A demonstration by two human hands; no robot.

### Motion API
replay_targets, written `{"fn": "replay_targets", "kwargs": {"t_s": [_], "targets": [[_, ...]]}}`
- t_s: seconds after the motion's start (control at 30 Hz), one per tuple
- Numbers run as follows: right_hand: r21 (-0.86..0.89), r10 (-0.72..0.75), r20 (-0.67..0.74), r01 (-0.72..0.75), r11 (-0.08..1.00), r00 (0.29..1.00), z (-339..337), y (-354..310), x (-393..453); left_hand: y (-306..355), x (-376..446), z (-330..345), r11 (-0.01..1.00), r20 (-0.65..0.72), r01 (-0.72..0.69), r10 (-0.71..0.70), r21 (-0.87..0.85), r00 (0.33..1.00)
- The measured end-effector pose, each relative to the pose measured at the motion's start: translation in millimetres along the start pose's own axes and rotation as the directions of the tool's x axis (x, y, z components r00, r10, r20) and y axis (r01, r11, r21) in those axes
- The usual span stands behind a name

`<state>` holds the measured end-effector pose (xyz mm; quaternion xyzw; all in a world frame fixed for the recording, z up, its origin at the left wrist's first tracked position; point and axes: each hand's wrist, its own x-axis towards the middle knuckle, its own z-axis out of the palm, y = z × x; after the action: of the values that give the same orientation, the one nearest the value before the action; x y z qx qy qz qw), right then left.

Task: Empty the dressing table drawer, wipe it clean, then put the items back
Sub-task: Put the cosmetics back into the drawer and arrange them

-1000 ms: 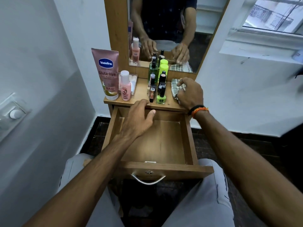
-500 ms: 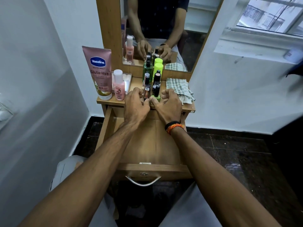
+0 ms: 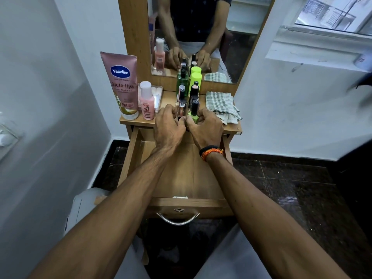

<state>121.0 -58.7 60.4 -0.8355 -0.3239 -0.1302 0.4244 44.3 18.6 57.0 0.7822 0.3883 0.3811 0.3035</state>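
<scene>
The wooden drawer (image 3: 191, 174) stands pulled out with nothing in it. On the dressing table top (image 3: 231, 128) a cluster of small nail polish bottles (image 3: 194, 93) stands in the middle. My left hand (image 3: 169, 125) curls around a clear pinkish bottle (image 3: 181, 108) at the cluster's front. My right hand (image 3: 204, 127), with a black and orange wristband, closes around a green nail polish bottle (image 3: 193, 115). Both hands touch each other at the table's front edge. A checked cloth (image 3: 221, 105) lies crumpled to the right.
A pink Vaseline tube (image 3: 122, 83), a small pink bottle (image 3: 146, 101) and a clear box (image 3: 158, 93) stand at the left. Tall green bottles (image 3: 196, 78) stand before the mirror (image 3: 201, 27). The drawer handle (image 3: 178, 219) is near my knees. Walls close in on both sides.
My right hand left the cloth and came to the bottle cluster. My left hand rose from the drawer's back edge to the same bottles. Both hands now close on small bottles.
</scene>
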Motion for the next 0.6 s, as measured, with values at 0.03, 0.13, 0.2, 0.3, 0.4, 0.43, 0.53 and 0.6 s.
{"fn": "replay_targets", "kwargs": {"t_s": [0.03, 0.13, 0.2, 0.3, 0.4, 0.43, 0.53, 0.6], "targets": [[0.002, -0.003, 0.018, 0.003, 1.000, 1.000, -1.1, 0.5, 0.8, -0.1, 0.4, 0.1, 1.000, -0.001, 0.003, -0.003, 0.006, 1.000], [0.019, -0.022, 0.043, 0.022, 1.000, 0.999, -6.6, 4.9, 2.2, 1.7, 0.8, -1.1, 0.999, -0.006, -0.011, 0.011, 0.031, 1.000], [0.043, -0.046, 0.061, 0.044, 0.998, 0.997, -11.8, 8.7, 0.7, 4.1, 0.7, -1.8, 0.999, -0.006, -0.017, 0.018, 0.042, 1.000], [0.084, -0.094, 0.081, 0.087, 0.993, 0.992, -21.1, 13.6, -4.1, 8.1, 0.7, -2.3, 0.998, -0.015, -0.005, 0.006, 0.056, 1.000], [0.118, -0.122, 0.048, 0.116, 0.986, 0.991, -30.0, 19.7, -8.2, 9.2, 0.8, -1.7, 0.999, -0.030, -0.002, 0.003, 0.038, 1.000], [0.123, -0.120, 0.046, 0.114, 0.986, 0.992, -33.3, 22.1, -10.0, 9.4, 0.5, -1.7, 1.000, -0.031, 0.000, 0.001, 0.029, 1.000], [0.121, -0.133, 0.106, 0.120, 0.985, 0.985, -44.5, 32.1, -18.7, 11.4, -2.4, -5.8, 1.000, -0.047, -0.013, 0.013, -0.004, 0.999], [0.132, -0.189, 0.263, 0.159, 0.979, 0.946, -54.5, 37.2, -28.7, 10.6, -8.0, -10.8, 0.998, -0.064, -0.049, 0.048, -0.026, 0.997]]}}
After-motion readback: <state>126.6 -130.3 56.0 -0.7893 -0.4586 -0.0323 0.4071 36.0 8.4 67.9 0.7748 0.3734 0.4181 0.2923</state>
